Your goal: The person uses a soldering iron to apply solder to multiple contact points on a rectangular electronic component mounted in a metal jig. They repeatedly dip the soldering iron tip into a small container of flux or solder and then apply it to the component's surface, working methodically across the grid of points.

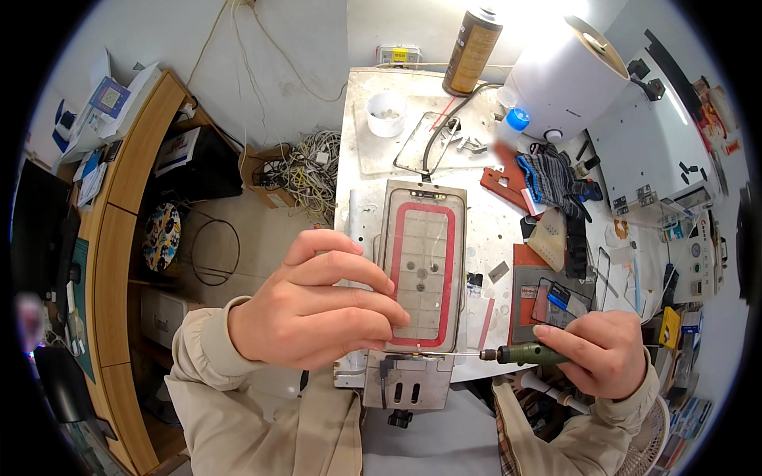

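Observation:
A flat metal heating plate (421, 317) with a red-bordered, gridded mat (424, 238) lies in front of me on the worktable. My left hand (333, 305) reaches over its left edge, fingers spread apart and fingertips at the mat's lower left; its thumb is hidden. My right hand (595, 349) grips a slim green rotary tool (524, 354). The tool's thin shaft points left, along the near edge of the plate. Below that edge is the metal base (409, 381) with two slots and a black knob (400, 418).
On the worktable (365, 95) stand a white cup (386, 113), a spray can (472, 51) and a large white cylinder (567, 75). Grey-blue gloves (548, 178) lie right of the plate, above a phone frame (559, 301). Tangled cables (309, 174) sit on the floor, left.

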`<state>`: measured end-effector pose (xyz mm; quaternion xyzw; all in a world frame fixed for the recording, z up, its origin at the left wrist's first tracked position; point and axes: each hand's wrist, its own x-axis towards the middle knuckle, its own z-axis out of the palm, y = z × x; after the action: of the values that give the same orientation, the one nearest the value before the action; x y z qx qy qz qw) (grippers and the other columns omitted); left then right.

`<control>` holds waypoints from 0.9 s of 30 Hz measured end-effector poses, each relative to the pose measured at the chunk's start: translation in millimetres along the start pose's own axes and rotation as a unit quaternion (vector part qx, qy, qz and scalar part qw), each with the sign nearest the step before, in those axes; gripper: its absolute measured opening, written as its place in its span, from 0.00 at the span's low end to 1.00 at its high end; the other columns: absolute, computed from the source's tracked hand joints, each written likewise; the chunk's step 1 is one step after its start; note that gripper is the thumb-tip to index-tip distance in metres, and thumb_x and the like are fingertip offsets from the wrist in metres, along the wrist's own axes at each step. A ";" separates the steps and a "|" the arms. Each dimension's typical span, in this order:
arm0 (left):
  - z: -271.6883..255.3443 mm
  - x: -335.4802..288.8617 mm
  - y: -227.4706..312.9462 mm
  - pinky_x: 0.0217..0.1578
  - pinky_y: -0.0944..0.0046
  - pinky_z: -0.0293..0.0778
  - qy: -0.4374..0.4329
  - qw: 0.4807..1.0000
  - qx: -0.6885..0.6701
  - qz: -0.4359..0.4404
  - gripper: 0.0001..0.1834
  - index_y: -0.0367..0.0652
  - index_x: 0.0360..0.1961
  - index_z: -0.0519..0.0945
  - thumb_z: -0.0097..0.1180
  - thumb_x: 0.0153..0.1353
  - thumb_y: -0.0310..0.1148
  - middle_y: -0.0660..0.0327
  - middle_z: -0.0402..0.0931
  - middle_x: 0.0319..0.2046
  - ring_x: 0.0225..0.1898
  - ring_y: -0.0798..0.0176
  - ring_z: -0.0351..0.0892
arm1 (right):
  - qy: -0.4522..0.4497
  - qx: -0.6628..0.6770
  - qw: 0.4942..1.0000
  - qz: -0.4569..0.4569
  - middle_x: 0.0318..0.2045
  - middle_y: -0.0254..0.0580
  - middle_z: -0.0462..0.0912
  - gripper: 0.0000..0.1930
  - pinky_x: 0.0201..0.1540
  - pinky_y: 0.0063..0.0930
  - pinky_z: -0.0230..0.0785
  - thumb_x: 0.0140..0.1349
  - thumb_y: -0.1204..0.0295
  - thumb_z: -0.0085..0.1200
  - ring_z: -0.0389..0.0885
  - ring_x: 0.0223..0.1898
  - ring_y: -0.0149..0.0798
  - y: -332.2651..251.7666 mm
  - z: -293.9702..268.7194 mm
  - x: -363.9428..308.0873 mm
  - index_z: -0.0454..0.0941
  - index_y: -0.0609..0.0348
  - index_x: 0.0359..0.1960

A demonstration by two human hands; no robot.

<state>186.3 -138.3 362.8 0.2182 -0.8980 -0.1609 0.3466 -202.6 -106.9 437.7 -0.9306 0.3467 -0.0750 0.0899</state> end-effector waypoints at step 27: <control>5.2 21.3 2.3 0.49 0.58 0.75 0.010 0.996 0.068 0.055 0.08 0.45 0.39 0.85 0.71 0.59 0.31 0.66 0.87 0.41 0.41 0.62 0.85 | 0.087 -0.011 0.991 0.100 0.26 0.37 0.80 0.31 0.25 0.35 0.70 0.51 0.76 0.74 0.80 0.24 0.39 6.6 5.7 17.4 0.86 0.51 0.62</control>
<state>167.9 -146.4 371.9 0.1929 -0.9138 -0.0781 0.3487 -192.6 -122.6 432.0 -0.8820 0.4457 -0.1426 0.0557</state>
